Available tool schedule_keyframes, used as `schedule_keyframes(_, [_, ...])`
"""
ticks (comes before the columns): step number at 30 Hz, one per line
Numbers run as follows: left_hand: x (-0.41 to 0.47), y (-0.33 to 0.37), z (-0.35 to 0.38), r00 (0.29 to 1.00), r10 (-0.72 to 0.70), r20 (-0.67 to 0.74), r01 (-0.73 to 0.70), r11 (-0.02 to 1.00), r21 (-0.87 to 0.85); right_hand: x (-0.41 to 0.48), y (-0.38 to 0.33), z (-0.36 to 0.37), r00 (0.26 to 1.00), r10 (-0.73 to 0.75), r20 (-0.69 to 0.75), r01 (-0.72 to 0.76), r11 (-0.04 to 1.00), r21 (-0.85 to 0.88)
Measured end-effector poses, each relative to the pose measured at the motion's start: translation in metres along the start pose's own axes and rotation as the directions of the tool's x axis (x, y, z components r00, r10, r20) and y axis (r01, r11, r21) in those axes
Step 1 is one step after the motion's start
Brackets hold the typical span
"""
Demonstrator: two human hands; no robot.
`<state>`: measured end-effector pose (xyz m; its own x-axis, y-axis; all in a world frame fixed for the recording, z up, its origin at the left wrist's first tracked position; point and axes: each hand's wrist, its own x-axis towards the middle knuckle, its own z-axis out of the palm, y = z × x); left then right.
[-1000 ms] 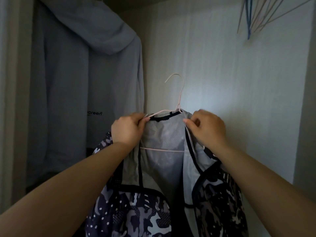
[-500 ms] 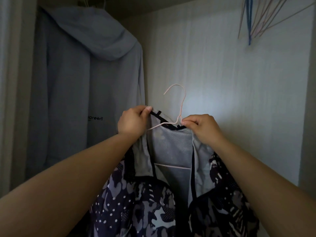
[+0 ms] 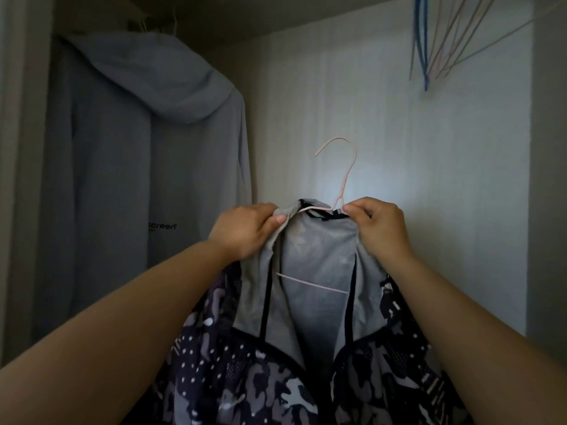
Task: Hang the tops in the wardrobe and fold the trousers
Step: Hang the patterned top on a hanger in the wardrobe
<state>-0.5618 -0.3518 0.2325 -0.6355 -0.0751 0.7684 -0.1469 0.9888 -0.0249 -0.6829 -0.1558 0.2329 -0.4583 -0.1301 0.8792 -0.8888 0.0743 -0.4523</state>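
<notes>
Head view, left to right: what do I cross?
Hoodie → left hand → hanger hook → right hand → spare hangers, high up. The jacket spans both hands, so it is left out.

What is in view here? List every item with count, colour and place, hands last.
dark camouflage-print jacket with grey mesh lining: one, purple, black and grey, centre, draped on the hanger and held up.
thin pink wire hanger: one, pink, inside the jacket's collar, hook free above it.
pale grey hooded top: one, grey, hanging at left.
thin empty hangers: several, blue and pink, bunched top right.
wardrobe back wall: one, whitish, behind everything.
left hand: grips the collar's left side.
right hand: pinches the collar by the hanger's neck.
</notes>
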Motion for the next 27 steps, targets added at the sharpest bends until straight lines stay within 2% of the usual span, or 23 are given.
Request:
schedule_keyframes(2, [0.002,-0.003,0.001,0.999,-0.038,-0.013,0.037,0.996,-0.081,0.002,-0.001,-0.002,1.0,0.013,-0.011,-0.013,1.0,-0.001])
schedule_keyframes(5, [0.004,-0.001,0.003,0.993,-0.108,-0.05,0.093,0.968,-0.234,0.007,-0.001,-0.008,0.992,-0.024,-0.122,0.014,0.997,-0.076])
schedule_keyframes(7, [0.006,0.004,0.001,0.984,-0.143,-0.108,0.117,0.969,-0.218,0.006,-0.005,-0.013,0.984,-0.079,-0.159,0.06,0.991,-0.123])
schedule_keyframes(9, [0.01,0.006,-0.003,0.964,-0.2,-0.176,0.165,0.967,-0.195,0.006,-0.01,-0.015,0.985,-0.124,-0.117,0.109,0.986,-0.125])
schedule_keyframes(12, [0.01,0.002,-0.009,0.916,-0.265,-0.302,0.217,0.959,-0.183,0.011,-0.017,-0.024,0.999,-0.036,0.008,0.036,0.999,-0.036])
schedule_keyframes(14, [0.009,-0.007,-0.016,0.887,-0.299,-0.351,0.231,0.947,-0.221,0.017,-0.018,-0.039,0.984,0.078,0.16,-0.069,0.996,-0.064])
schedule_keyframes(15, [0.009,-0.012,-0.02,0.877,-0.319,-0.359,0.241,0.939,-0.244,0.021,-0.018,-0.048,0.956,0.125,0.265,-0.093,0.987,-0.13])
schedule_keyframes(17, [0.01,-0.023,-0.024,0.86,-0.358,-0.365,0.254,0.919,-0.303,0.022,-0.02,-0.062,0.847,0.215,0.487,-0.091,0.96,-0.265])
schedule_keyframes(19, [0.011,-0.029,-0.025,0.844,-0.392,-0.366,0.247,0.889,-0.385,0.021,-0.024,-0.067,0.745,0.299,0.596,-0.109,0.936,-0.333])
schedule_keyframes(20, [0.011,-0.029,-0.025,0.834,-0.407,-0.371,0.244,0.877,-0.414,0.02,-0.025,-0.066,0.722,0.321,0.613,-0.124,0.932,-0.341])
schedule_keyframes(21, [0.011,-0.029,-0.025,0.825,-0.417,-0.381,0.242,0.87,-0.43,0.019,-0.027,-0.064,0.719,0.326,0.614,-0.14,0.933,-0.332])
schedule_keyframes(23, [0.013,-0.03,-0.024,0.82,-0.427,-0.381,0.247,0.865,-0.437,0.017,-0.028,-0.059,0.768,0.305,0.563,-0.172,0.945,-0.278])
schedule_keyframes(25, [0.018,-0.031,-0.025,0.841,-0.41,-0.354,0.247,0.872,-0.423,0.018,-0.029,-0.058,0.833,0.289,0.473,-0.194,0.951,-0.24])
schedule_keyframes(27, [0.025,-0.034,-0.024,0.867,-0.372,-0.332,0.23,0.89,-0.395,0.022,-0.03,-0.059,0.858,0.301,0.417,-0.227,0.949,-0.218])
